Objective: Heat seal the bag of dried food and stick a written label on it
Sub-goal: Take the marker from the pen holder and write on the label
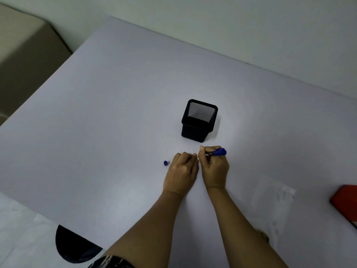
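Observation:
My right hand (214, 167) grips a blue marker (219, 152), its rear end pointing right and its tip hidden under the fingers. My left hand (182, 172) sits right beside it with curled fingers pressed down on the table; whatever lies under the fingertips, perhaps a small label, is hidden. The marker's blue cap (165, 163) stands on the table just left of my left hand. A clear plastic bag (274, 202) lies flat to the right of my right forearm, faint against the table.
A black mesh pen holder (199, 120) stands just beyond my hands. A red object (345, 200), cut off by the frame, sits at the right edge. The pale table (116, 113) ends at a wall behind and drops off on the left.

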`<state>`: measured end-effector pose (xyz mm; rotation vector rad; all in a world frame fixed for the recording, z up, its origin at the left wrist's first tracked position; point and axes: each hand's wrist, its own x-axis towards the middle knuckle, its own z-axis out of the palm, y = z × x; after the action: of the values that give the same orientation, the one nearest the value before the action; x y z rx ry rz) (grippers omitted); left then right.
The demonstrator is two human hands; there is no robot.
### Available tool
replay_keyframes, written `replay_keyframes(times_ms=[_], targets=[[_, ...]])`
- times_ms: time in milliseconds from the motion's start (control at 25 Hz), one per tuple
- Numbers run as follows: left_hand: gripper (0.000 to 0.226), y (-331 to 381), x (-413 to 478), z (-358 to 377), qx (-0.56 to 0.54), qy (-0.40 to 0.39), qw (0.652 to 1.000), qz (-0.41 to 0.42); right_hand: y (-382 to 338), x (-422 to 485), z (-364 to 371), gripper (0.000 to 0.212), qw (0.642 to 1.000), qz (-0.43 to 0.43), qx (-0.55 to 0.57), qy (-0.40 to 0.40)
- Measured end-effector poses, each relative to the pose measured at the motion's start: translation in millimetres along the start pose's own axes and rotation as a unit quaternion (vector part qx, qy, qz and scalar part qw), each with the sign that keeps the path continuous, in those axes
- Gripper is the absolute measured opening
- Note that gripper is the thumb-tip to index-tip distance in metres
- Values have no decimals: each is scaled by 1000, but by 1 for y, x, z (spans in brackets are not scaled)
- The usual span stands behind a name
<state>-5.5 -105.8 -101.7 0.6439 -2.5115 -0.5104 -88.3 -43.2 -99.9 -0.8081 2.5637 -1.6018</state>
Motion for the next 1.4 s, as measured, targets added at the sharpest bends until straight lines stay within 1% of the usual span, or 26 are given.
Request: replay_keyframes(times_ms=[120,200,280,440,560,720,880,1120,1280,1400], targets=[[29,0,0,1,-3,0,1000,-7,0,0,0,27,1000,0,-1,-2],[29,0,-1,1,-1,-1,1000,-7,0,1,0,21,1000,4,-8,6],[29,0,-1,1,-1,-4,1000,-8,0,1,0,19,1000,6,-16,14],[29,0,-1,0,-6,-3,1000,-7,1,0,1,11,1000,-2,-28,12],[29,-1,-1,0,-6,-4,1000,-9,1,0,1,17,999,4,-27,17],[30,-2,-2,1,-4,-10,1000,-9,0,1,1,13,1000,9,-23,10],[31,-2,-2,1,-18,-14,999,-22,0,1,1,19,999,20,-21,20],[30,-1,-1,0,-24,-12,999,-25,-1,1,1,11,999,-6,-29,13],[27,-1,-1,0,-29,-7,999,-24,-3,0,1,15,999,-7,-44,19],[25,-2,-2,0,-25,-3,999,-19,-3,0,0,11,999,-11,-39,13]])
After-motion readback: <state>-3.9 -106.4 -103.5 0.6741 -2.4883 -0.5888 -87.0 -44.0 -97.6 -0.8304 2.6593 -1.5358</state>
